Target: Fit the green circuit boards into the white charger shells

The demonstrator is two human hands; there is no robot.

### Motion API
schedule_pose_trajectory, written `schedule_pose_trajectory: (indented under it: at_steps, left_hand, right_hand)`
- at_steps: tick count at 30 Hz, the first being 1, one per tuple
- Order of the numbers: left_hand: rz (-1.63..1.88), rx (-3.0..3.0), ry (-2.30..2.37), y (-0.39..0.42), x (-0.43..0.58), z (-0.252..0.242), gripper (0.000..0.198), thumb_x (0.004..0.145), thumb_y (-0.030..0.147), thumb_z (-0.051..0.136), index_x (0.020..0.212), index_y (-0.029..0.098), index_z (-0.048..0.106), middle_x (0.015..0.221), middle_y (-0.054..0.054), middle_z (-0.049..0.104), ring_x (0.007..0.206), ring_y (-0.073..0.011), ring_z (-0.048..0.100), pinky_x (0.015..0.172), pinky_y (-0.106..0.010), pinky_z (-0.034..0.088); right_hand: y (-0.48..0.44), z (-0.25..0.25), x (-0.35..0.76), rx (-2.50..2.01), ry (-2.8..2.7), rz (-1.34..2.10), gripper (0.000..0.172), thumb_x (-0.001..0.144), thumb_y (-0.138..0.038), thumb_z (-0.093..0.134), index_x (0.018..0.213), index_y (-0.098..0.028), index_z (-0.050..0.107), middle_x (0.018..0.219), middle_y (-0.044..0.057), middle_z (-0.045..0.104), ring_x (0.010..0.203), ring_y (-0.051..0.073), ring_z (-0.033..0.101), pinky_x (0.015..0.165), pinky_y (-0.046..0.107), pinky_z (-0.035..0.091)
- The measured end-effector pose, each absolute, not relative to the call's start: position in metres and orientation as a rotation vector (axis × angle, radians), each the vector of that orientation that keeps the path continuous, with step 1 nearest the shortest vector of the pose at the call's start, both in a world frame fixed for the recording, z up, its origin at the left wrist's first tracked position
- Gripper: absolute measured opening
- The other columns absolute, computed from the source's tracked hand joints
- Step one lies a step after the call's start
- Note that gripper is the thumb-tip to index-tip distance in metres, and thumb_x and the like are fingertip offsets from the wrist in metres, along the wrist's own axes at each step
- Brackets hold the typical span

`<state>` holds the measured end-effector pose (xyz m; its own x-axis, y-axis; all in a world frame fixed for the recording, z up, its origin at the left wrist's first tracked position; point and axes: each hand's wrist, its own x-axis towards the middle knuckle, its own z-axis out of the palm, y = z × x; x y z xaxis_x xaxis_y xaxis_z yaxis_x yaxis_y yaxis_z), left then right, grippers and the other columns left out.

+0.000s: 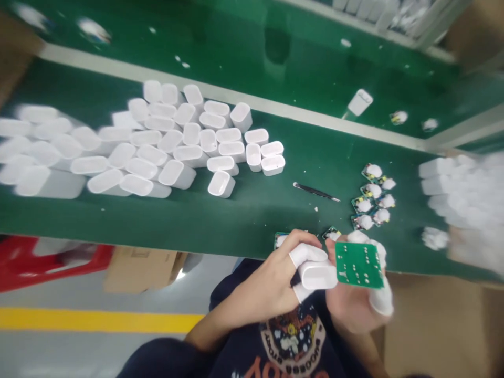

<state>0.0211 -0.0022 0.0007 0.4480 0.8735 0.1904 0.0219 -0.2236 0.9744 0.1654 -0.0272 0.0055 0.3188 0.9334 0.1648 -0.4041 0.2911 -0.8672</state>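
My left hand point(279, 270) is closed on a white plastic housing point(319, 276), its open mouth turned toward me. White finger cots cover the gripping fingertips. Right beside it, my right hand point(350, 310), also in white finger cots, grips a green circuit board point(359, 265) by its edges, solder side facing me. The board's left edge is close to the housing's right end; whether they touch I cannot tell. Behind my hands, another circuit board point(331, 233) lies partly hidden on the green bench point(252, 220).
Many white housings point(177, 173) stand grouped on the left of the bench. Black tweezers point(317, 192) lie in the middle. Several boards with white blobs point(363, 205) sit to the right, near a heap of white pieces point(472, 194). One housing point(360, 102) rests beyond the pale ledge.
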Motion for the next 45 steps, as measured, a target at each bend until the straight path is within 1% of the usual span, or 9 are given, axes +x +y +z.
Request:
schedule_pose_trajectory:
  at_steps: [3,7,11,14,17,23,31,41,45]
  left_hand:
    - [0.979,1.472,0.793,-0.009,0.025,-0.004,0.037,0.096,0.017,0.07,0.129,0.029,0.059,0.119,-0.006,0.067,0.11,-0.0228,0.072,0.096,-0.036,0.061]
    - [1.044,1.377,0.829,-0.025,0.037,-0.011,0.063,0.099,0.022,0.063,0.153,0.028,0.032,0.137,-0.013,0.059,0.124,-0.0266,0.067,0.108,-0.047,0.057]
    - [1.073,1.533,0.711,-0.025,0.038,-0.01,0.055,0.09,0.03,0.074,0.135,0.027,0.042,0.121,-0.01,0.055,0.113,-0.0272,0.064,0.098,-0.045,0.06]
    - [1.034,1.642,0.629,-0.019,0.031,-0.007,0.046,0.091,0.033,0.074,0.13,0.025,0.05,0.116,-0.009,0.056,0.109,-0.0276,0.064,0.094,-0.043,0.06]
    - [1.092,1.725,0.657,-0.02,0.028,-0.005,0.05,0.094,0.022,0.072,0.139,0.026,0.052,0.122,-0.01,0.059,0.111,-0.0264,0.065,0.095,-0.04,0.059]
    - [1.146,1.803,0.686,-0.031,0.028,-0.001,0.052,0.098,0.02,0.071,0.146,0.025,0.053,0.123,-0.01,0.062,0.113,-0.0235,0.066,0.096,-0.035,0.059]
    - [1.179,1.86,0.68,-0.033,0.025,-0.002,0.049,0.1,0.021,0.068,0.146,0.021,0.053,0.123,-0.01,0.062,0.112,-0.0214,0.066,0.095,-0.031,0.059]
    - [1.017,1.921,0.656,-0.036,0.023,0.0,0.06,0.09,0.015,0.067,0.144,0.024,0.042,0.127,-0.015,0.054,0.117,-0.0314,0.061,0.098,-0.046,0.059]
    - [1.016,1.953,0.615,-0.037,0.024,-0.005,0.057,0.088,0.017,0.065,0.14,0.023,0.043,0.126,-0.015,0.051,0.12,-0.0336,0.057,0.1,-0.05,0.058]
  right_hand:
    - [-0.033,0.002,0.165,-0.768,-0.755,1.002,0.026,0.099,-0.036,0.065,0.123,-0.031,0.073,0.121,0.003,0.075,0.115,0.022,0.072,0.097,0.041,0.063]
    - [-0.056,-0.003,0.163,-0.781,-0.819,0.959,0.029,0.104,-0.035,0.057,0.131,-0.03,0.069,0.12,0.007,0.074,0.111,0.025,0.072,0.094,0.044,0.063]
    - [-0.073,-0.001,0.167,-0.77,-0.967,0.89,0.025,0.102,-0.041,0.063,0.125,-0.032,0.068,0.101,0.006,0.07,0.088,0.025,0.069,0.076,0.041,0.064]
    - [-0.073,0.008,0.181,-0.82,-1.082,0.724,0.02,0.098,-0.039,0.07,0.114,-0.028,0.074,0.093,0.004,0.066,0.086,0.023,0.066,0.082,0.039,0.063]
    - [-0.072,0.02,0.195,-0.929,-1.326,0.576,0.02,0.094,-0.034,0.071,0.113,-0.027,0.075,0.094,0.005,0.07,0.085,0.027,0.068,0.084,0.049,0.062]
    - [-0.076,0.031,0.2,-0.893,-1.554,0.645,0.043,0.085,-0.014,0.073,0.126,-0.026,0.072,0.11,0.007,0.08,0.105,0.033,0.073,0.086,0.052,0.066]
    - [-0.074,0.036,0.198,-0.858,-1.656,0.621,0.047,0.078,-0.007,0.074,0.124,-0.019,0.074,0.112,0.011,0.081,0.115,0.031,0.07,0.094,0.048,0.065]
    - [-0.078,0.032,0.191,-0.887,-1.588,0.639,0.053,0.08,-0.01,0.074,0.131,-0.023,0.073,0.117,0.01,0.081,0.112,0.032,0.072,0.089,0.049,0.066]
    - [-0.081,0.029,0.189,-0.88,-1.563,0.634,0.053,0.078,-0.01,0.074,0.13,-0.019,0.074,0.119,0.012,0.08,0.114,0.033,0.071,0.095,0.05,0.065]
